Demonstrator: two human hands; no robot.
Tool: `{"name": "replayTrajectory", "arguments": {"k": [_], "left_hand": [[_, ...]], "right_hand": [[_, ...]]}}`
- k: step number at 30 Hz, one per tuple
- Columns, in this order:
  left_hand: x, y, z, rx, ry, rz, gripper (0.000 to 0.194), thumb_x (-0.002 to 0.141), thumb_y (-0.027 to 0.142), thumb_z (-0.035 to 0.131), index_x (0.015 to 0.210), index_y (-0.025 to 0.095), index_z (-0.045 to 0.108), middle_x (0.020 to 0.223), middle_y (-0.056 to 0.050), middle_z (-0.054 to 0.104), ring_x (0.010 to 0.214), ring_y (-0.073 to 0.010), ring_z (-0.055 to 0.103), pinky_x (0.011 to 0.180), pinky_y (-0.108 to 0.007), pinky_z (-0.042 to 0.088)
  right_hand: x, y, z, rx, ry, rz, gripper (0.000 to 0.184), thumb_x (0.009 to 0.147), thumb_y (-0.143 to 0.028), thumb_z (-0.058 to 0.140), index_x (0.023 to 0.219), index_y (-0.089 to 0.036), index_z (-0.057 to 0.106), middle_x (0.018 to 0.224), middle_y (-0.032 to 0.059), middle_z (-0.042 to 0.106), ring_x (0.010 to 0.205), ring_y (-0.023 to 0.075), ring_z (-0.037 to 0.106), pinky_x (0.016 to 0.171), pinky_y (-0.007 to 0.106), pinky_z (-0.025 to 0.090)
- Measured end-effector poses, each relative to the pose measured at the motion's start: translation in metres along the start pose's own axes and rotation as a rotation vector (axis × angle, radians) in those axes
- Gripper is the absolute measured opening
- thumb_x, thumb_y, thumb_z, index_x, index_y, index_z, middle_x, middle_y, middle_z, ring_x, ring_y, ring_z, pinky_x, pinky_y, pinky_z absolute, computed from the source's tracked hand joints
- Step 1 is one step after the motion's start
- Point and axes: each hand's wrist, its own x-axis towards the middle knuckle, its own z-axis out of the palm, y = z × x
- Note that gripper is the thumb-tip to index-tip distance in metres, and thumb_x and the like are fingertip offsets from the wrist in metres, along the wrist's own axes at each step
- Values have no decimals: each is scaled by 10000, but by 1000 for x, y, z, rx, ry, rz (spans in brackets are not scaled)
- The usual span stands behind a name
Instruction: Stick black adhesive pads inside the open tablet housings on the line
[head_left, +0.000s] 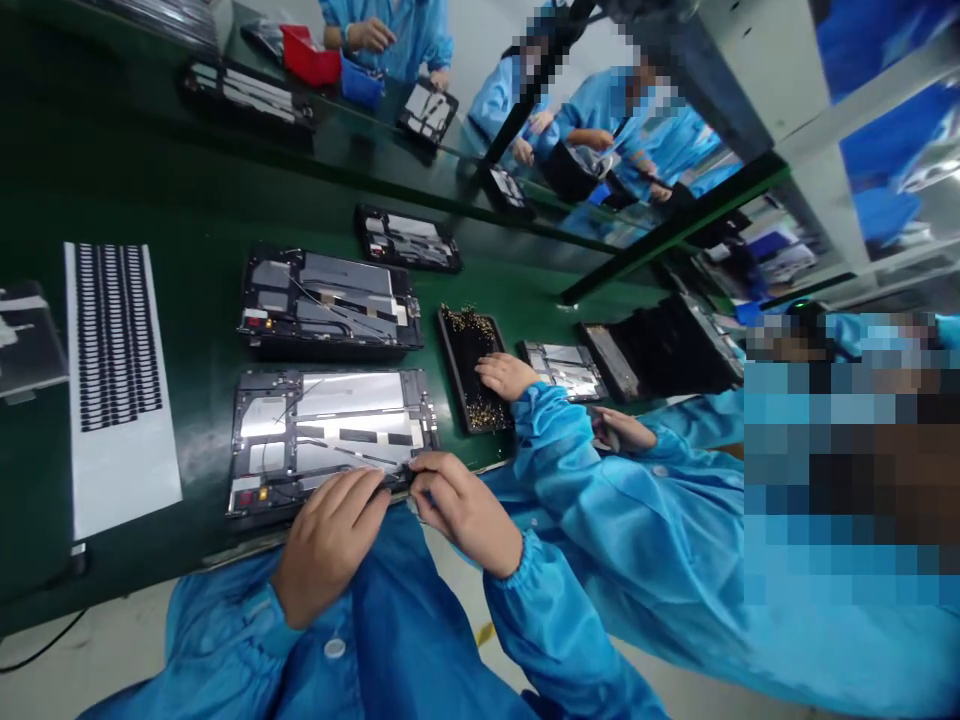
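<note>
An opened tablet chassis (322,425) with silver plates and black strips lies on the green belt right in front of me. My left hand (330,540) rests on its near edge, fingers curled and pressed down on the frame. My right hand (461,505) is beside it, fingers pinched at the chassis's near right corner on something small I cannot make out. A second opened chassis (330,305) lies just beyond the first.
A white sheet of black adhesive strips (116,370) lies to the left. A black tray of small gold screws (472,365) sits to the right, with a neighbouring worker's hand (506,375) on it. More chassis (407,238) and workers in blue coats are farther along.
</note>
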Motion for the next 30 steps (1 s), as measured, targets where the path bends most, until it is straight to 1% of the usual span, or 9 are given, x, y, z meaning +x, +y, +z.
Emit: {"name": "replayTrajectory", "arguments": {"k": [4, 8, 13, 16, 22, 30], "left_hand": [[-3, -5, 2, -26, 10, -9, 192, 934, 149, 554, 1081, 157, 677, 1203, -109, 697, 1170, -231, 616, 1050, -393, 451], [-5, -5, 2, -30, 1, 0, 209, 917, 147, 583, 1104, 160, 676, 1203, -110, 697, 1167, -241, 618, 1041, -405, 456], [-6, -5, 5, -21, 2, 1, 222, 902, 143, 609, 1113, 160, 674, 1199, -111, 694, 1163, -253, 615, 1025, -422, 467], [-5, -5, 5, -20, 8, 4, 225, 897, 143, 619, 1114, 167, 673, 1192, -109, 695, 1155, -253, 615, 1012, -419, 472], [-4, -5, 6, -23, 15, 12, 257, 884, 139, 640, 1136, 178, 672, 1187, -111, 695, 1154, -255, 617, 1010, -420, 472], [-2, -5, 5, -12, 8, 18, 250, 885, 148, 640, 1128, 190, 677, 1186, -102, 698, 1149, -246, 622, 1009, -407, 474]], "right_hand": [[5, 1, 3, -33, -45, -37, 94, 989, -139, 489, 1006, -179, 572, 1093, 133, 645, 1062, 227, 649, 869, 367, 599], [8, 1, 4, -65, -66, -40, 123, 997, -147, 472, 988, -177, 591, 1069, 126, 651, 1016, 232, 656, 836, 371, 606], [11, 0, 3, -109, -87, -45, 140, 1007, -157, 473, 963, -149, 606, 1061, 133, 660, 973, 227, 653, 828, 358, 599], [11, 0, 3, -130, -104, -42, 156, 1012, -160, 467, 959, -152, 614, 1050, 122, 666, 957, 220, 649, 832, 353, 594], [9, 0, 5, -168, -104, -43, 165, 1015, -160, 464, 978, -149, 624, 1055, 114, 672, 940, 212, 644, 838, 348, 588], [9, 2, 5, -134, -109, -41, 160, 1008, -158, 472, 981, -149, 629, 1073, 129, 668, 937, 225, 645, 822, 370, 592]]}}
